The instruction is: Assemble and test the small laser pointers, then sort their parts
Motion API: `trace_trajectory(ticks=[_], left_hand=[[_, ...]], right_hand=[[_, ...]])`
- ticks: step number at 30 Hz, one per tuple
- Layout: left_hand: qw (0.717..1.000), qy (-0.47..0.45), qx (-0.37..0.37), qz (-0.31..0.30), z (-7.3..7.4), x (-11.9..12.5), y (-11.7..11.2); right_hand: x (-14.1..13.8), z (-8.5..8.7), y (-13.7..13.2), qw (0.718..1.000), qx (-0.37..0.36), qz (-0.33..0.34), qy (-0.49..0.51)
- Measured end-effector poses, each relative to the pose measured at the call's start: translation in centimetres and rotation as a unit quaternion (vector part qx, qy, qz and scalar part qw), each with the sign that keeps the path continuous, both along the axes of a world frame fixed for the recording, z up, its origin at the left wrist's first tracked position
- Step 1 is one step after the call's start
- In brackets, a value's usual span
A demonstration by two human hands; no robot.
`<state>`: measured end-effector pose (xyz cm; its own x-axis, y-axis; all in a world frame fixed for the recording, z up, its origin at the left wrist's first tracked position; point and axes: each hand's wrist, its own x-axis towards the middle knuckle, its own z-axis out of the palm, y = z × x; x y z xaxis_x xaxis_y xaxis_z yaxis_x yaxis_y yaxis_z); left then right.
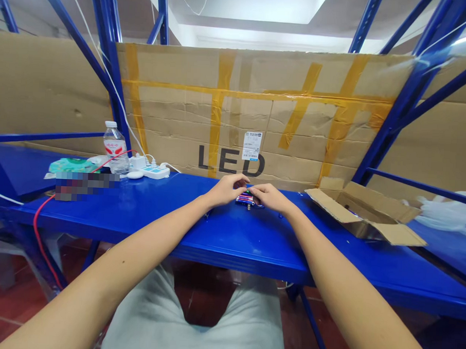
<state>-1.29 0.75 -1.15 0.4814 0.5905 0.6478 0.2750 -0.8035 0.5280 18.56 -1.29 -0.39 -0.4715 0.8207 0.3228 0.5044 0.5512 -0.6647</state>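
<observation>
Both hands meet over the far middle of the blue tabletop, at a small shiny metal piece [245,198] with blue and reddish streaks on its face. My left hand [226,190] curls around its left side, the thumb reaching to its upper edge. From the right, my right hand [270,198] pinches at its upper right corner, fingertips pressed together. Something small and greenish shows between the fingertips, too tiny to name. A little metal bit [249,207] sticks out below the piece. Small dark parts [207,215] lie near my left wrist.
An opened cardboard box [364,213] stands to the right. At left are a water bottle [116,149], a white power strip [156,171], a green packet [73,165] and a red cable [42,212]. A tall taped cardboard panel [173,125] closes off the back, between blue rack posts [393,120].
</observation>
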Motion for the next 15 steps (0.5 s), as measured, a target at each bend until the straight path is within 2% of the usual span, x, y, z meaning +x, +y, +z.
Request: trace_trajectory(ticks=[5,9,15], left_hand=[[0.999,0.034,0.016,-0.007,0.1,0.1,-0.1],[0.998,0.05,0.044,0.015,0.0,0.1,0.0],[0.993,0.061,0.061,0.085,0.1,-0.2,0.3]], right_hand=[[0.2,0.0,0.2,0.993,-0.065,-0.035,0.09],[0.3,0.3,-0.1,0.988,-0.103,-0.04,0.107],[1.1,0.1,0.7,0.987,-0.084,-0.076,0.116]])
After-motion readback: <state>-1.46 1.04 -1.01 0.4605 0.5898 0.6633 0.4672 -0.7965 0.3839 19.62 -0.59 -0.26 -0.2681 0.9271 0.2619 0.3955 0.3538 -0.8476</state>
